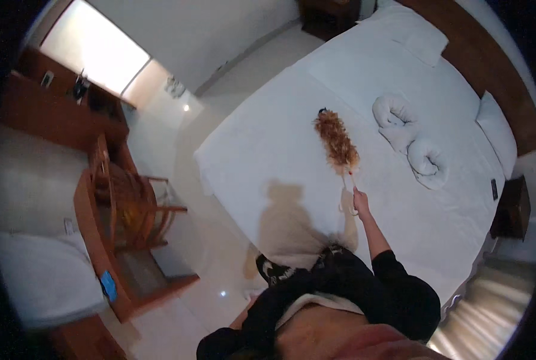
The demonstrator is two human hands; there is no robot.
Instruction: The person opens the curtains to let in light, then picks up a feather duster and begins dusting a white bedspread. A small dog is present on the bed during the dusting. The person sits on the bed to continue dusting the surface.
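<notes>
My right hand (pixel 360 202) is closed around the thin pale handle of a feather duster (pixel 337 138). The duster's fluffy brown head is over the white sheet of a bed (pixel 268 135), pointing away from me. Past it, toward the headboard, two white towels (pixel 412 139) lie rolled into curled shapes. Down by my left side, my left hand (pixel 253 294) shows only in part beyond the dark sleeve. It is small and blurred, so its grip is unclear. My shadow falls on the bed's near part.
White pillows (pixel 418 40) rest against the wooden headboard (pixel 493 72). A dark remote control (pixel 494 189) lies near the bed's right edge, beside a dark nightstand (pixel 511 207). At left stand a wooden chair (pixel 128 202) and a desk (pixel 83 202) with a blue item (pixel 108 285). Curtains (pixel 488 306) hang lower right.
</notes>
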